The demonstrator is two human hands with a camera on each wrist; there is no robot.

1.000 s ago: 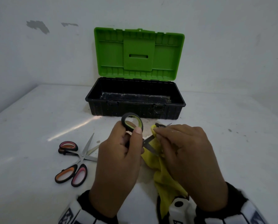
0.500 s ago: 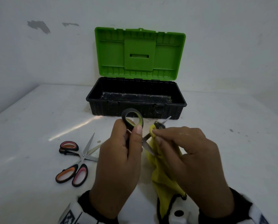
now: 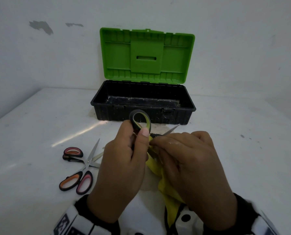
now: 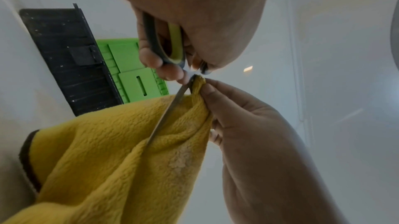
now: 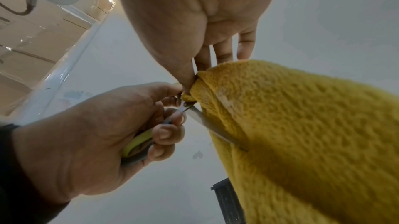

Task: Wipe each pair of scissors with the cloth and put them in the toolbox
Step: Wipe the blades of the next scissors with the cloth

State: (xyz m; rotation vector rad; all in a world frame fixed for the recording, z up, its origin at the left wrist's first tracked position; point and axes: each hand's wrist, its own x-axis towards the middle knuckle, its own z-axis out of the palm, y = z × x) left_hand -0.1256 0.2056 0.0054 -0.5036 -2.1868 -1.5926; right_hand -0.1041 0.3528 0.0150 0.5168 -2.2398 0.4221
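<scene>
A person's left hand [image 3: 122, 168] gripped the green-lined scissors [image 3: 141, 122] by a handle, fingers curled round it, at the table's 6 o'clock; the right hand [image 3: 190, 163] pinched the yellow cloth [image 4: 112, 151] against the blades near the pivot, the rest hanging down; the toolbox [image 3: 143, 108] sat at 12 o'clock, its green lid [image 3: 146, 55] raised; two more pairs of scissors [image 3: 80, 167] lay crossed at 9 o'clock on the white table [image 3: 39, 124].

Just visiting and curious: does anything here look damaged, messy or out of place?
The yellow cloth has a pale crusty patch. Grey spots of missing paint mark the wall. The toolbox is scuffed and speckled, and two pairs of scissors lie crossed on the table.
</scene>
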